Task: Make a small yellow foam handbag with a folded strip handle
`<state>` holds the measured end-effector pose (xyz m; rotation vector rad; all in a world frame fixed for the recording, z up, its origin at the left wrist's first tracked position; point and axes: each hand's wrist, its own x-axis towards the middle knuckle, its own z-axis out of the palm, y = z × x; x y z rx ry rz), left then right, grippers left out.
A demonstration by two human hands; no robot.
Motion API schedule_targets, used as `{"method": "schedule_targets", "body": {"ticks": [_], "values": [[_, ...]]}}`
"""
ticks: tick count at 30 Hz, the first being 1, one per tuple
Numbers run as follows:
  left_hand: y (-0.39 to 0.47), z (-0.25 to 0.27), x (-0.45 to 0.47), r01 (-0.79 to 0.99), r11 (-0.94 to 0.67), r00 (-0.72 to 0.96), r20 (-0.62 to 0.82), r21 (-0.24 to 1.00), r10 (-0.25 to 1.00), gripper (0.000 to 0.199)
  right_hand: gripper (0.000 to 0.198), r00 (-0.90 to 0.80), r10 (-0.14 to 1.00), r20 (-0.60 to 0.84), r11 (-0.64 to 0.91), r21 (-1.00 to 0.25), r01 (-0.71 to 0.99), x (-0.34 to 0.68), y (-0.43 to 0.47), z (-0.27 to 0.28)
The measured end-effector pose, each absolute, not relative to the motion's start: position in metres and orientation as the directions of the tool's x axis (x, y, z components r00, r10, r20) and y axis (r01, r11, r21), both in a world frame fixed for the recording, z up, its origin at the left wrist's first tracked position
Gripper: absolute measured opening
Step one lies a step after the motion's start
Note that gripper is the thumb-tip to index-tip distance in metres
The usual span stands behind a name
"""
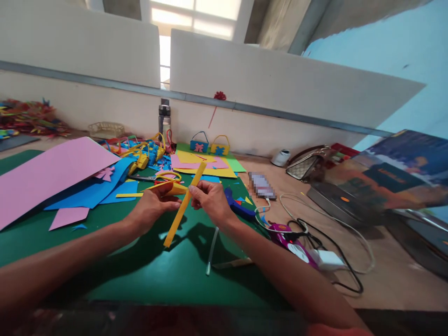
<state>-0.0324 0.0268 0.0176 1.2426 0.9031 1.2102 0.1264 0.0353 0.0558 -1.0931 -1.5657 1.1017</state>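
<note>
My right hand (213,201) pinches a yellow strip (177,219) near its middle; the strip slants down toward me above the green mat (140,280). My left hand (149,207) is closed on a folded yellow foam piece (174,188), whose tip meets the strip. Whether the two are joined I cannot tell. Just beyond my left hand lie scissors (168,177) with yellow handles. A blue glue gun (240,207) rests beside my right wrist. On the mat below are a clear glue stick (212,252) and a thin flat blade-like piece (231,264), partly hidden by my right forearm.
Pink sheets (52,175) and blue sheets (84,193) cover the left. Behind are a pile of small blue and yellow bags (147,154) and two finished-looking little bags (199,147). To the right are a phone (262,185), cables, and a purple power strip (292,245).
</note>
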Motion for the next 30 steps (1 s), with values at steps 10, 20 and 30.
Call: {"method": "schedule_targets", "body": {"ticks": [10, 20, 30], "values": [[0.021, 0.03, -0.013, -0.258, -0.1, 0.228, 0.161, 0.961, 0.96, 0.038, 0.025, -0.152, 0.95, 0.273, 0.297, -0.939, 0.174, 0.138, 0.033, 0.062], [0.023, 0.044, 0.008, -0.335, -0.106, 0.134, 0.159, 0.936, 0.978, 0.032, 0.03, -0.304, 0.942, 0.14, 0.212, -0.952, 0.221, 0.166, 0.016, 0.051], [0.025, 0.042, 0.02, -0.405, -0.055, 0.174, 0.136, 0.913, 0.975, 0.031, 0.022, -0.452, 0.892, -0.018, 0.163, -0.919, 0.358, 0.172, 0.009, 0.037]]}}
